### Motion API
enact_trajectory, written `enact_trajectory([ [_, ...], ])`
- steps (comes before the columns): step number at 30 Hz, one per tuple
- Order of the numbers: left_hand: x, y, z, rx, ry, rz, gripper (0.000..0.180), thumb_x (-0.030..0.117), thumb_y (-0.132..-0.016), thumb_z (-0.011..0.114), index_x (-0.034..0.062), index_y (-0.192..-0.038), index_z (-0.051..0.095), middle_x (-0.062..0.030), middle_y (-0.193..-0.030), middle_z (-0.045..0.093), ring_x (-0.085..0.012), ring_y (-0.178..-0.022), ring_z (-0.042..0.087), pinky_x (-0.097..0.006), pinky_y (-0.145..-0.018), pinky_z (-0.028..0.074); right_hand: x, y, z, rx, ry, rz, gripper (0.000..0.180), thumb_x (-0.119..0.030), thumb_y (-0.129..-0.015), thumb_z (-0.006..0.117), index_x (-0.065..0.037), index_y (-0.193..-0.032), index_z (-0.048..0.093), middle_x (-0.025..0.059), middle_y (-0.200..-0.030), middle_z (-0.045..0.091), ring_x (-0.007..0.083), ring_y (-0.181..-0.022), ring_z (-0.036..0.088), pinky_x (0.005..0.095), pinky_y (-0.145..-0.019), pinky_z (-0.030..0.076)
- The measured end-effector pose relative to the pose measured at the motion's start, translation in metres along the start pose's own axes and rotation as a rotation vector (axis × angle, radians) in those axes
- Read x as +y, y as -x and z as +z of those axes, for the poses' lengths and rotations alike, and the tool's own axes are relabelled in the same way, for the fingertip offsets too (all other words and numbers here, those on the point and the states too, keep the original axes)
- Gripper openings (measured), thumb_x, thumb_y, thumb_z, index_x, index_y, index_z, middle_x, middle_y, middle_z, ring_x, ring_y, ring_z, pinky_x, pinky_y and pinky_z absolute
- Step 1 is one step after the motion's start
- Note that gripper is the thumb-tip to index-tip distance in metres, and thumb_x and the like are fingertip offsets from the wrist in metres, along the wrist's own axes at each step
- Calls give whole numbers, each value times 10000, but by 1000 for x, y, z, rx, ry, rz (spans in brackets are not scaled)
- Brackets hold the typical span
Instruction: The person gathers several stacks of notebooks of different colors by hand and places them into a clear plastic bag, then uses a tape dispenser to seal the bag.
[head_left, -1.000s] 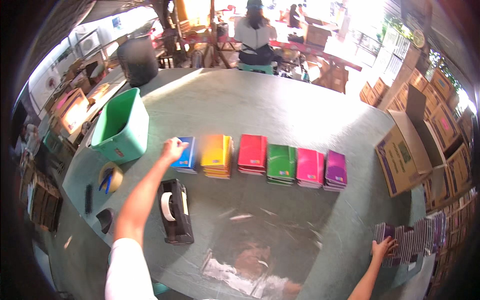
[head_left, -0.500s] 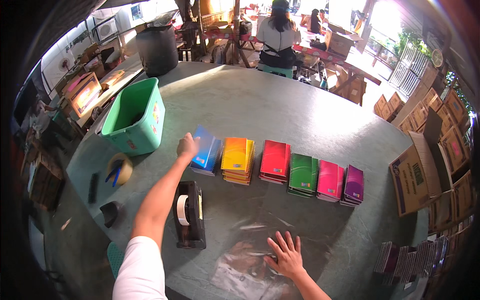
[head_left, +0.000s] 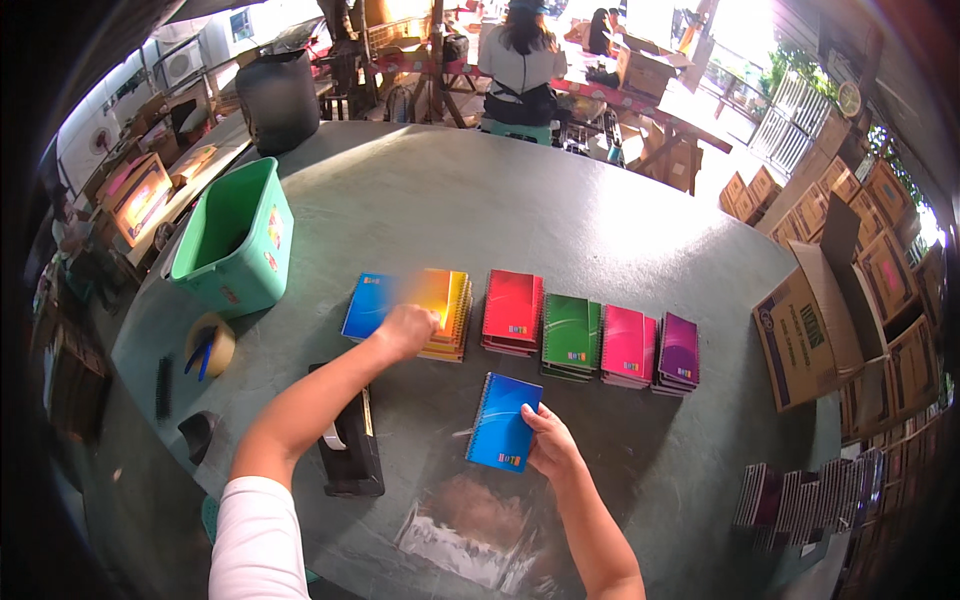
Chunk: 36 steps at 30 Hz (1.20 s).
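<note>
My right hand point(head_left: 553, 442) grips a blue spiral notebook point(head_left: 504, 421) by its right edge, above the table in front of the stacks. My left hand point(head_left: 408, 332) has its fingers curled at the lower left of the yellow notebook stack point(head_left: 456, 312). A blurred yellow notebook point(head_left: 426, 290) is pinched there, its cover smeared by motion. Partly behind that hand lies the blue notebook stack point(head_left: 366, 304). Further right stand red point(head_left: 513, 306), green point(head_left: 571, 334), pink point(head_left: 628, 345) and purple point(head_left: 678, 352) notebook stacks.
A black tape dispenser point(head_left: 352, 445) is under my left forearm. Clear plastic point(head_left: 470, 530) lies near me. Leftward are a green bin point(head_left: 235, 240) and a tape roll point(head_left: 215, 345); rightward, a carton point(head_left: 810, 335) and more notebooks point(head_left: 810, 500). A person point(head_left: 520, 65) sits beyond the table.
A blue notebook has gone from the left hand at the blue stack into the right hand, which has lifted off the plastic. My left hand has moved right to the yellow stack.
</note>
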<state>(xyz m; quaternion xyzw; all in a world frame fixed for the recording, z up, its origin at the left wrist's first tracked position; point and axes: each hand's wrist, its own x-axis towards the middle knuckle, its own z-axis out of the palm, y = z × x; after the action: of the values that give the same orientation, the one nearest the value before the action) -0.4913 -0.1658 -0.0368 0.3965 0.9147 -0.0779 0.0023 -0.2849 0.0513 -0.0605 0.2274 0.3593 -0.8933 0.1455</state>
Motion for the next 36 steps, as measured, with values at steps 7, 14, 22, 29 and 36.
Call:
enact_trajectory([
  [7,64,15,-79,387,712,577,152,-54,-700,543,-5,-828,608,-148,-894,632,-295,-905,608,-355,-784,489,-19,17,-28,-431,-351,126,759,-617,-863,430,21,-1274,430,191,-1171,576,315,-1067,581,485,-907,466],
  [14,39,-40,-32,146,399,-237,318,323,-790,600,16,-861,640,-178,-883,654,-365,-858,618,-413,-768,500,20,32,-47,-185,-156,-47,365,-139,-852,601,-49,-1195,516,133,-1168,591,233,-1005,619,414,-788,541],
  [22,56,-25,-37,321,151,-251,432,304,-767,682,-32,-1020,581,-241,-1061,587,-327,-969,601,-392,-854,475,8,42,-47,-62,-259,-190,371,-137,-837,619,-38,-1176,504,81,-1108,603,198,-968,615,360,-808,516],
  [29,143,11,-48,145,1320,-68,156,123,-791,675,9,-893,643,-54,-739,645,-88,-709,590,-252,-655,477,-7,68,-40,-414,-408,-164,608,-445,-840,563,-35,-1277,457,128,-1244,527,266,-1130,529,382,-926,430],
  [36,145,-10,-57,286,1061,384,122,66,-837,547,19,-847,660,-96,-803,663,-187,-738,625,-308,-689,497,11,59,-67,-179,36,-82,539,-312,-797,658,-12,-1212,490,116,-1138,581,234,-1019,587,393,-871,473],
])
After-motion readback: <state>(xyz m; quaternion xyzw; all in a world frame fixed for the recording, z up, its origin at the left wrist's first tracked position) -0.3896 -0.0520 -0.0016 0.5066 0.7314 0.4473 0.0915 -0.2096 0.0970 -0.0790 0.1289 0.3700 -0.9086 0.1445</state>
